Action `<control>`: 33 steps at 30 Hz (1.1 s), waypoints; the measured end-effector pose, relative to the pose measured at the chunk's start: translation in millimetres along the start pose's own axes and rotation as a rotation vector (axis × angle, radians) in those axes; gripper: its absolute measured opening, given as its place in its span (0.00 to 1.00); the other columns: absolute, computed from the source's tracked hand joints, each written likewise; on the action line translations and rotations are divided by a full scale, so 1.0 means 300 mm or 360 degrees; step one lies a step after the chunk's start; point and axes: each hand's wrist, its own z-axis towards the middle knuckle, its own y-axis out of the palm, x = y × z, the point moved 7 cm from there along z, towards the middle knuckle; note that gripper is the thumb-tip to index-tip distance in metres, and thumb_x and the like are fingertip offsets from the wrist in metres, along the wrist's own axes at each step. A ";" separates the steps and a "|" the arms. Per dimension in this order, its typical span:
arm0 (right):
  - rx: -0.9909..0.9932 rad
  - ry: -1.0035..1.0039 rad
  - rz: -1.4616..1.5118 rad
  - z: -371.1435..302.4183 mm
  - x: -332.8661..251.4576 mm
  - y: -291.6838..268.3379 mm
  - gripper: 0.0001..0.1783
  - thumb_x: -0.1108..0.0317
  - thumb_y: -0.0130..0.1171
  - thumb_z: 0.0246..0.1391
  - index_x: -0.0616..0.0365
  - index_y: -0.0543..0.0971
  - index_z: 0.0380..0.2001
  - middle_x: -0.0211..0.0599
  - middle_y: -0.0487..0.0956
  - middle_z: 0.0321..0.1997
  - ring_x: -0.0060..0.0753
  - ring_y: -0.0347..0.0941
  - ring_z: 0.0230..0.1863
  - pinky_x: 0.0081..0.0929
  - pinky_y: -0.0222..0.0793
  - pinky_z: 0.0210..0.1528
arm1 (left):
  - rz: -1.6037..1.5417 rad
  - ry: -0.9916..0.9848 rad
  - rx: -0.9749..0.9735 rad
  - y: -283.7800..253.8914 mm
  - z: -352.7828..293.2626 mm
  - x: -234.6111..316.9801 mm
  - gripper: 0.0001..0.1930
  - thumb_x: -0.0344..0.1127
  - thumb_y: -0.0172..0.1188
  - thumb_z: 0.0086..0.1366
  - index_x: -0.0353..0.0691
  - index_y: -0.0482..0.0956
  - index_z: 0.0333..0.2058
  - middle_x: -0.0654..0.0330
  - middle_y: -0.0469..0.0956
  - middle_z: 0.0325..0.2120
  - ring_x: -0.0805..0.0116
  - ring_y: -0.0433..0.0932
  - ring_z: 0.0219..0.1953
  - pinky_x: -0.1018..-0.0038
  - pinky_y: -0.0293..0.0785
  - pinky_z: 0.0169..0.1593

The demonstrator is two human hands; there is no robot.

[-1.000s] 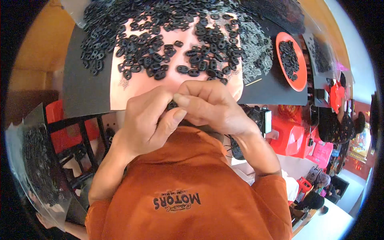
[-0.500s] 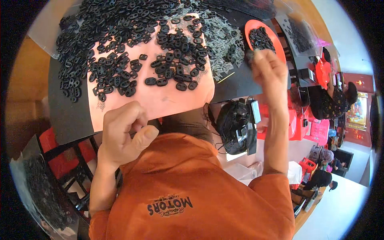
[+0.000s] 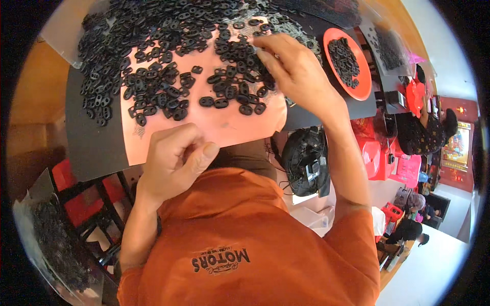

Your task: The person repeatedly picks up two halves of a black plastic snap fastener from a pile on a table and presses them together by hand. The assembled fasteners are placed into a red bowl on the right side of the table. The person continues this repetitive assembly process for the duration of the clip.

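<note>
Black two-holed cord locks (image 3: 240,94) lie scattered in clusters on a pink sheet (image 3: 204,133). A larger heap of the same black pieces (image 3: 97,76) spreads beyond the sheet, at the far left. My right hand (image 3: 296,69) reaches over the right-hand cluster, thumb and forefinger apart at the pieces. Just inside the sheet's near edge, my left hand (image 3: 176,160) hovers with curled fingers, its thumb extended toward the right. Its palm is hidden, so I cannot see whether anything small is inside.
A red-orange plate (image 3: 365,76) with small black parts stands right of the sheet. Small grey, spring-like pieces (image 3: 301,31) lie beyond my right hand. A black bag (image 3: 305,163) is below the table's right edge. Red and pink stools (image 3: 370,158) and other people appear farther right.
My right hand has moved left from beside the red-orange plate to the cord locks on the sheet. The dark piece at its fingertips no longer shows there. The left hand keeps its curled pose.
</note>
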 end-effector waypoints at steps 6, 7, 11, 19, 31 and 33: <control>-0.0014 -0.0257 -0.0318 0.175 -0.089 0.141 0.12 0.60 0.54 0.50 0.56 0.73 0.31 0.41 0.72 0.29 0.46 0.73 0.29 0.37 0.71 0.29 | 0.0173 0.0067 0.0000 -0.003 0.005 -0.006 0.17 0.37 0.56 0.59 0.35 0.64 0.17 0.63 0.60 0.11 0.77 0.57 0.15 0.78 0.53 0.19; 0.0072 -0.0239 -0.0357 0.194 -0.074 0.173 0.12 0.59 0.54 0.49 0.57 0.73 0.29 0.41 0.72 0.29 0.43 0.73 0.26 0.34 0.72 0.25 | 0.0187 0.0057 0.0001 -0.003 0.008 -0.011 0.17 0.37 0.56 0.59 0.35 0.64 0.17 0.64 0.59 0.11 0.77 0.56 0.15 0.78 0.53 0.19; -0.0094 -0.0305 -0.0450 0.192 -0.151 0.202 0.10 0.68 0.56 0.42 0.60 0.73 0.29 0.42 0.73 0.30 0.42 0.76 0.28 0.33 0.73 0.26 | 0.0110 -0.0026 0.0070 0.006 0.006 -0.011 0.17 0.34 0.54 0.60 0.34 0.61 0.16 0.65 0.55 0.11 0.78 0.52 0.16 0.78 0.49 0.19; -0.0230 -0.0309 -0.0206 0.164 -0.161 0.189 0.10 0.72 0.57 0.37 0.62 0.74 0.27 0.44 0.76 0.28 0.43 0.76 0.29 0.34 0.71 0.25 | 0.0101 -0.0080 0.0087 0.008 0.000 -0.020 0.16 0.34 0.51 0.61 0.35 0.60 0.17 0.66 0.55 0.12 0.79 0.52 0.16 0.78 0.49 0.19; -0.0088 -0.0271 -0.0096 0.167 -0.209 0.144 0.09 0.73 0.53 0.38 0.68 0.72 0.24 0.49 0.76 0.19 0.49 0.75 0.23 0.39 0.71 0.24 | 0.0163 -0.0025 0.0149 0.001 -0.014 -0.035 0.14 0.32 0.50 0.62 0.35 0.61 0.19 0.69 0.56 0.15 0.81 0.53 0.19 0.81 0.49 0.21; -0.0103 -0.0291 -0.0100 0.153 -0.223 0.132 0.09 0.72 0.54 0.38 0.68 0.73 0.23 0.48 0.76 0.19 0.49 0.75 0.22 0.38 0.71 0.24 | 0.0037 -0.0113 0.0120 0.002 -0.019 -0.050 0.14 0.32 0.49 0.62 0.36 0.62 0.19 0.70 0.56 0.15 0.82 0.53 0.19 0.81 0.49 0.22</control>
